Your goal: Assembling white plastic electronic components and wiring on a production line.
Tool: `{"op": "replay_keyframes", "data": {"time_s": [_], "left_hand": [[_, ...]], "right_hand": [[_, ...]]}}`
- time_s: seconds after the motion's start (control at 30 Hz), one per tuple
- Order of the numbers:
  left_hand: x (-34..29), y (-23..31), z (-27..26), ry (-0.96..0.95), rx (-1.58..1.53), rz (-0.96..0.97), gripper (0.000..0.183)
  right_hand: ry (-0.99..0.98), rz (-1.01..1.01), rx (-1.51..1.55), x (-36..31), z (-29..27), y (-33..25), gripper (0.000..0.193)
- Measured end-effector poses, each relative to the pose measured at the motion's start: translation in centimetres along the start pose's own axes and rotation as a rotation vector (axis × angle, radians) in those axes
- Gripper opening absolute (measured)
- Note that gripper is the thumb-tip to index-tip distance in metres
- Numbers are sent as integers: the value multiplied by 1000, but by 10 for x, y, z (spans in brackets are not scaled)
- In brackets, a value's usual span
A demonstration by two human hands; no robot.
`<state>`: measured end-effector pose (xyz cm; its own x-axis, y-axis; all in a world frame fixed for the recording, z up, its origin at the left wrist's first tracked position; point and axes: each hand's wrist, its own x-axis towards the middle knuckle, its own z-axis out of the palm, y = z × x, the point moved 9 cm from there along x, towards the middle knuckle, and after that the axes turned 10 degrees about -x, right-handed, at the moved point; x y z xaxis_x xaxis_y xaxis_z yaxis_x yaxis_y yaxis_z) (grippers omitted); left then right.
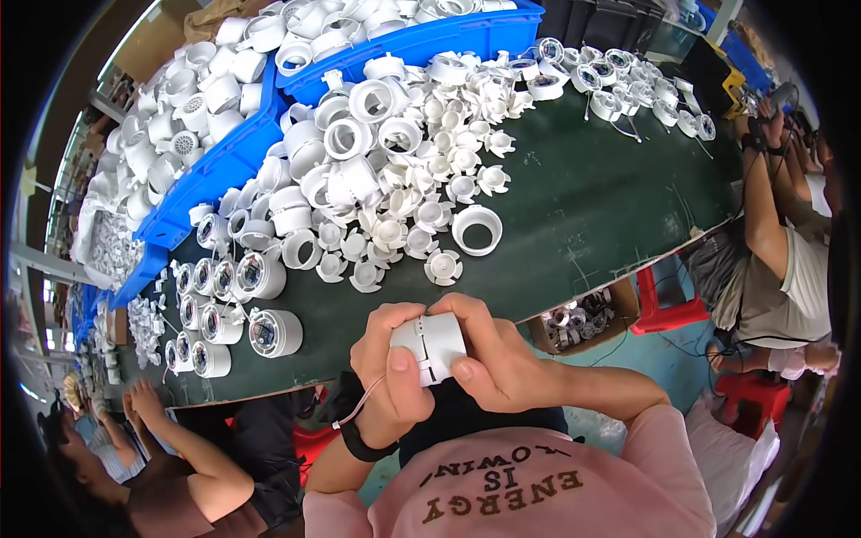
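Between my two hands, in front of the table's near edge, is a white cylindrical plastic housing with a seam around it. My left hand grips its left side, the thumb pressed on the wall. My right hand closes round its right side, fingertips on top and thumb low. A thin wire with a small connector hangs out beside my left hand. Just beyond my hands lie a white fan impeller and a white ring. What is inside the housing is hidden.
The dark green table carries a heap of white rings and impellers. Blue bins of white housings stand behind. Finished-looking cylinders are grouped at left, wired motor units at far right. A cardboard box and red stool stand below; people sit at both sides.
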<state>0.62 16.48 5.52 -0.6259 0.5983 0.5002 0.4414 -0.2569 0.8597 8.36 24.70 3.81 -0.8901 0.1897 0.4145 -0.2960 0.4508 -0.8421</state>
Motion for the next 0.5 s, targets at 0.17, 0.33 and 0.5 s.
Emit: {"op": "replay_keyframes", "data": {"time_s": [0.17,0.33,0.5], "left_hand": [[0,2,-2,0,14,1,40],[-5,6,-2,9,8,-3,41],[-4,5,-2,1,12,-28,42]], "right_hand": [[-29,6,44,-1,1,1,46],[4,-45,-18,-3,-1,-7,47],[16,-49,-22,-4,0,-5,46]]}}
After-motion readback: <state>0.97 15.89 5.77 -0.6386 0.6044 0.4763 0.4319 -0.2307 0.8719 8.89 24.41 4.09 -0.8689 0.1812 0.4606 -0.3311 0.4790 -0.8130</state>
